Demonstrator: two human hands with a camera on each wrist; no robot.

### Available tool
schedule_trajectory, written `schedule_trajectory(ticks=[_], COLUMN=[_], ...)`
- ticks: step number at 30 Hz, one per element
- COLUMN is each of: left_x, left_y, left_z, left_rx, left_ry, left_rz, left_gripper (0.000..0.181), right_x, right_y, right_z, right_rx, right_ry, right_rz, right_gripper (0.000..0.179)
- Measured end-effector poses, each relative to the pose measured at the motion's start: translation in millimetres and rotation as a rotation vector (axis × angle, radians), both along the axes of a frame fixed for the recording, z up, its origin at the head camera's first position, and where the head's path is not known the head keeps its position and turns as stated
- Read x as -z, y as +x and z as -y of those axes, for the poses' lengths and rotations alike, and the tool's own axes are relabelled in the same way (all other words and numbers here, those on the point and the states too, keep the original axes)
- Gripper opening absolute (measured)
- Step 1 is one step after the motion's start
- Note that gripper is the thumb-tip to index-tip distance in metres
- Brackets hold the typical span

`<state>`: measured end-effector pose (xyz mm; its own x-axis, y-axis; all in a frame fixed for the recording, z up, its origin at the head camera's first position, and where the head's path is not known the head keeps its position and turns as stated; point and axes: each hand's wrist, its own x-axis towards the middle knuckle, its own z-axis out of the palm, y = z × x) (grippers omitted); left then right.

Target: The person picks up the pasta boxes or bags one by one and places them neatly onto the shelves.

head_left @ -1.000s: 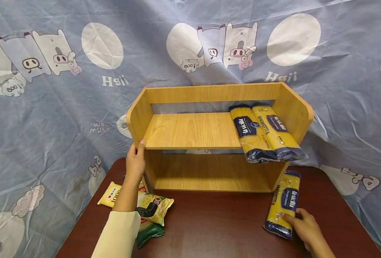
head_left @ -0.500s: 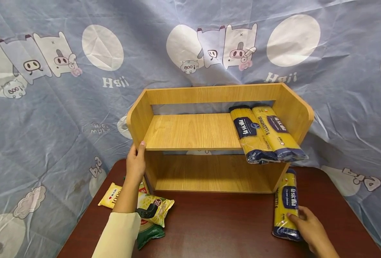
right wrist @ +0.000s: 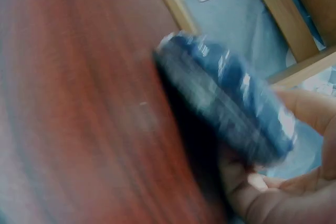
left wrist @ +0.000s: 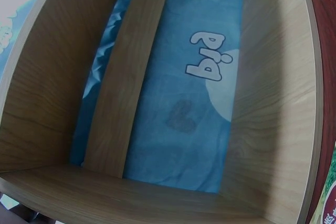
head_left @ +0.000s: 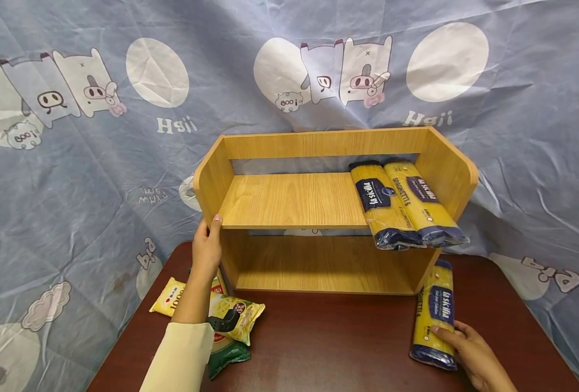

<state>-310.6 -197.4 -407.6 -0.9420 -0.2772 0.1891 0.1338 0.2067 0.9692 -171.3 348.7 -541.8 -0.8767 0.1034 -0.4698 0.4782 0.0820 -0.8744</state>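
Note:
My left hand (head_left: 207,242) grips the left side panel of the wooden shelf (head_left: 289,198), its thumb at the front edge of the upper board. Beside the shelf's right side, a yellow spaghetti pack (head_left: 434,316) with blue ends slants over the table. My right hand (head_left: 470,348) holds it near its lower end, thumb on top and fingers around the right edge. In the right wrist view the pack's blue end (right wrist: 231,98) is blurred, with fingers beneath it. Two more spaghetti packs (head_left: 384,204) lie side by side at the right of the upper board, their ends jutting past its front edge.
Left of the shelf, several food bags lie under my left forearm, among them a yellow bag (head_left: 169,296), a printed yellow bag (head_left: 242,316) and a green-ended bag (head_left: 227,356). A dark red table (head_left: 328,337) carries everything. A blue printed cloth (head_left: 98,179) hangs behind.
The spaghetti pack in my right hand has shifted slightly right and turned more upright in the head view. My left hand has stayed on the shelf.

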Motion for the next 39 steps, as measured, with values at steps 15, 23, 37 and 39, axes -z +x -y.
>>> schedule_trajectory(ticks=[15, 23, 37, 39], left_x=[0.1, 0.4, -0.3, -0.1], left_y=[-0.6, -1.3, -1.3, -1.6], left_z=[-1.4, -1.3, -0.7, -1.1], left_rx=[0.0, -0.004, 0.001, -0.001], left_ry=[0.007, 0.011, 0.012, 0.009], left_rz=[-0.011, -0.008, -0.007, -0.009], left_gripper=[0.061, 0.061, 0.064, 0.063], right_x=[-0.2, 4.4, 3.9, 2.2], right_y=[3.8, 10.5, 18.8, 20.2], right_z=[2, -1, 2, 2], right_rx=[0.034, 0.035, 0.086, 0.084], right_ry=[-0.153, -0.294, -0.429, -0.456], right_rz=[-0.02, -0.058, -0.008, -0.016], right_gripper=[0.061, 0.026, 0.007, 0.011])
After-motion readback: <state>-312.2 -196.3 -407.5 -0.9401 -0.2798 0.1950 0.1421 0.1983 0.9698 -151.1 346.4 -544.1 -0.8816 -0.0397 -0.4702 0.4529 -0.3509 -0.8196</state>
